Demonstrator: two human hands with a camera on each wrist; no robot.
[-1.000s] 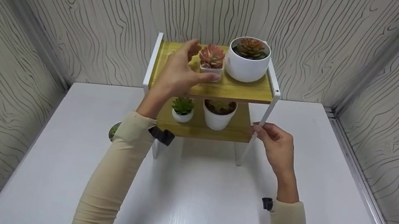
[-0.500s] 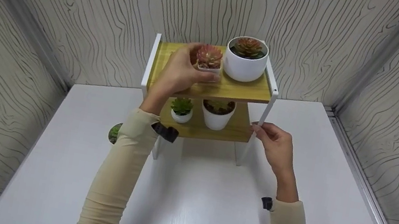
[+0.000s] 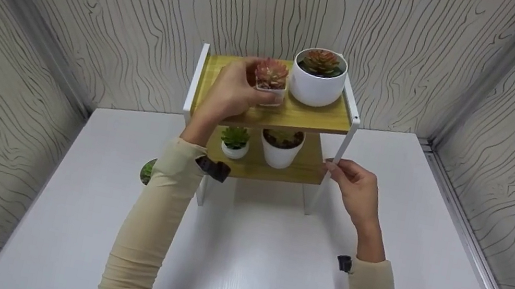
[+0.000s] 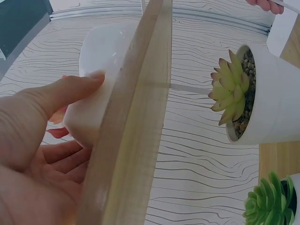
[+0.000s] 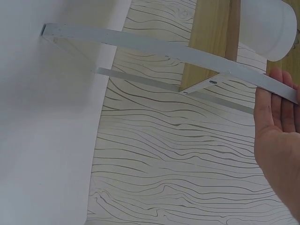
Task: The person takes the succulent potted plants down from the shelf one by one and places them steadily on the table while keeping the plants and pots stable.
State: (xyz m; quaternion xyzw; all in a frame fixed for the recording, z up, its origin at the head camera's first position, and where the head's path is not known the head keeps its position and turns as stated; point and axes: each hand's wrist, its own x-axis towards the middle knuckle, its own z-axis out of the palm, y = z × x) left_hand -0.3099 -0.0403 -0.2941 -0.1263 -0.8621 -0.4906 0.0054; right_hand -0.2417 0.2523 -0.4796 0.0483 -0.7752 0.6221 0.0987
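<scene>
My left hand holds a potted succulent with pinkish-red leaves and a small white square pot, on the upper board of a two-tier shelf. The thumb lies across the pot's front, and the other fingers reach behind it. A larger round white pot with a reddish-green succulent stands just to its right. Lower down, my right hand pinches the white front leg on the shelf's right side. The right wrist view shows several fingers of that hand against the white metal bar.
On the lower board stand a small green succulent and a tapered white pot with a plant in dark pebbles. Another green plant is partly hidden behind my left sleeve. A wood-grain-patterned wall rises behind the shelf.
My left fingers have closed in around the pinkish-red succulent's pot, after being spread beside it a second ago. My right hand stays at the shelf leg.
</scene>
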